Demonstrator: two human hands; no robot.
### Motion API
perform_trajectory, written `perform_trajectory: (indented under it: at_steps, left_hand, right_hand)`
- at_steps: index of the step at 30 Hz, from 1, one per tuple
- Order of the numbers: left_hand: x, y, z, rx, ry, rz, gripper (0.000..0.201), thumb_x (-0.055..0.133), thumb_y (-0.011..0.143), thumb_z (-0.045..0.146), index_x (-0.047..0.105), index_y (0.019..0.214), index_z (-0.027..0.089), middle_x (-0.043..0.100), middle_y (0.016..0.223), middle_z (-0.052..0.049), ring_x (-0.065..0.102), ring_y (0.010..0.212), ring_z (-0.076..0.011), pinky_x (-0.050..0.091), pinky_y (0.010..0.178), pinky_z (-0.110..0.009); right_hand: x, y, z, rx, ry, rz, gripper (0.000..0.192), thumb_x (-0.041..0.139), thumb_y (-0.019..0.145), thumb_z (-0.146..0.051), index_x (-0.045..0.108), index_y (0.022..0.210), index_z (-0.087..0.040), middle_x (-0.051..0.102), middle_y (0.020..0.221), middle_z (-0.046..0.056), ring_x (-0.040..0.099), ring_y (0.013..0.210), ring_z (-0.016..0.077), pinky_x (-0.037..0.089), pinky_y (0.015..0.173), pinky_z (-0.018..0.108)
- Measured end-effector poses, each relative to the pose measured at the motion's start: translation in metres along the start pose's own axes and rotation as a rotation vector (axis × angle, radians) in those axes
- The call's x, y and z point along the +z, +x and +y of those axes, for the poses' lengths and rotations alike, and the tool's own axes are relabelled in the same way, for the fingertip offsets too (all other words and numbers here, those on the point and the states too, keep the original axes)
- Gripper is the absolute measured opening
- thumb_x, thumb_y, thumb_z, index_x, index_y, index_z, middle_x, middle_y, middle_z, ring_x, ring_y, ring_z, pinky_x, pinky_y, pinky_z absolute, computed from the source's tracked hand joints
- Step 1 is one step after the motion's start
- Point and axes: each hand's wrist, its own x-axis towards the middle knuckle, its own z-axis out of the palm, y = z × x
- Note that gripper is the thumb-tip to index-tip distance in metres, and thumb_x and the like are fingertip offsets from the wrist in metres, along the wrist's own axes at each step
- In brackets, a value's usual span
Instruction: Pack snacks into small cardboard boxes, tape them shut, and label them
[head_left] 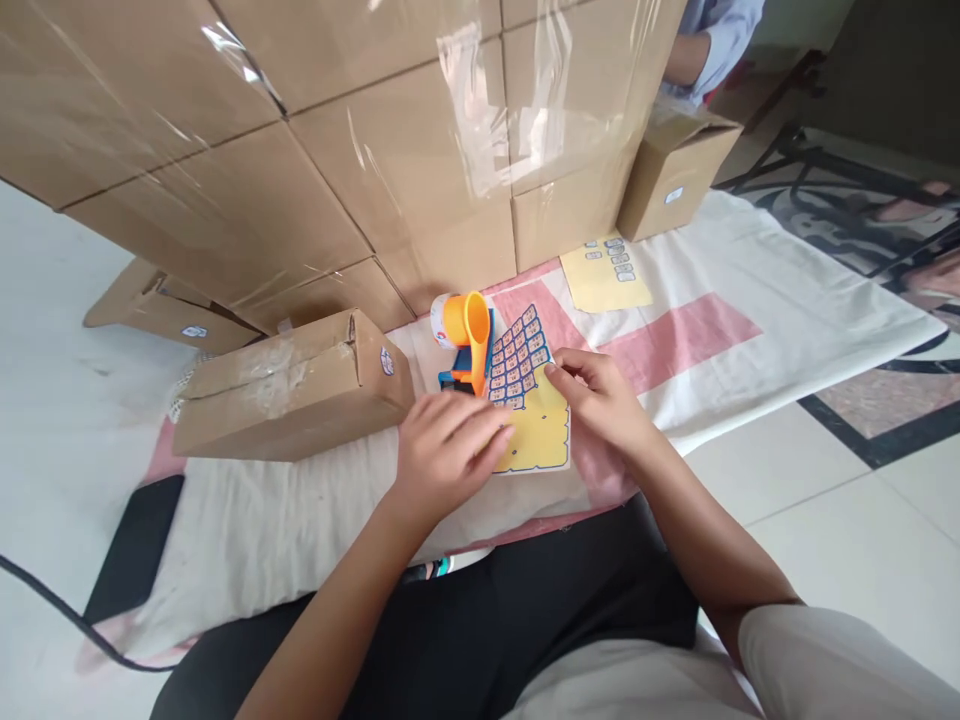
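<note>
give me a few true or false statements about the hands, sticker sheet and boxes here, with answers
1. Both hands touch the sticker sheet. True: the left hand rests on its lower edge, the right hand on its right edge.
2. The tape dispenser is green. False: it is orange and blue.
3. A small box lies left of the sheet. True.
4. The sheet is full of stickers. False: its lower part is bare yellow.
5. A second sheet lies farther back. True.
</note>
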Motion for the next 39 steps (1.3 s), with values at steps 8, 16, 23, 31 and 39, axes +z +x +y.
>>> perform_trajectory:
  at_steps: [8,16,23,31,39]
  left_hand:
    - [0.021,0.045,0.004,-0.142,-0.174,-0.14,0.047,0.075,0.089,0.041,0.063,0.13,0.02,0.063,0.128,-0.012,0.061,0.12,-0.0271,0.05,0.105,-0.043]
    - [0.027,0.035,-0.001,0.074,-0.028,-0.001,0.032,0.078,0.088,0.031,0.069,0.118,0.025,0.076,0.102,-0.005,0.068,0.091,-0.022,0.046,0.081,-0.038]
    - [0.023,0.029,-0.002,0.129,0.012,0.011,0.023,0.077,0.088,0.033,0.072,0.109,0.026,0.079,0.092,0.001,0.069,0.08,-0.0189,0.041,0.069,-0.037]
    - [0.023,0.028,0.003,0.123,0.12,0.104,0.02,0.07,0.083,0.02,0.075,0.101,0.027,0.078,0.087,0.002,0.067,0.068,-0.0179,0.038,0.061,-0.036]
    - [0.023,0.02,0.005,-0.172,-0.06,0.222,0.03,0.064,0.091,0.013,0.074,0.116,0.026,0.065,0.064,0.004,0.057,0.054,-0.0114,0.045,0.058,-0.028]
  right_hand:
    - [-0.004,-0.004,-0.003,-0.478,0.08,-0.144,0.024,0.049,0.101,-0.024,0.054,0.077,-0.021,0.053,0.08,0.002,0.052,0.08,0.019,0.046,0.078,0.036]
    - [-0.004,0.0,-0.002,-0.601,0.021,-0.125,0.023,0.047,0.096,-0.017,0.05,0.074,-0.024,0.052,0.072,0.003,0.05,0.072,0.0205,0.046,0.07,0.038]
    - [0.0,0.001,-0.004,-0.66,-0.062,-0.133,0.024,0.044,0.091,-0.011,0.043,0.071,-0.025,0.047,0.065,0.001,0.043,0.062,0.0193,0.041,0.064,0.038]
    - [0.008,-0.003,-0.005,-0.606,-0.086,-0.082,0.022,0.048,0.09,-0.013,0.046,0.072,-0.025,0.047,0.062,0.001,0.042,0.06,0.0189,0.038,0.06,0.036]
    - [0.005,-0.009,0.002,-0.381,-0.062,0.103,0.028,0.052,0.092,-0.022,0.044,0.065,-0.023,0.041,0.061,0.0,0.039,0.057,0.0149,0.03,0.054,0.033]
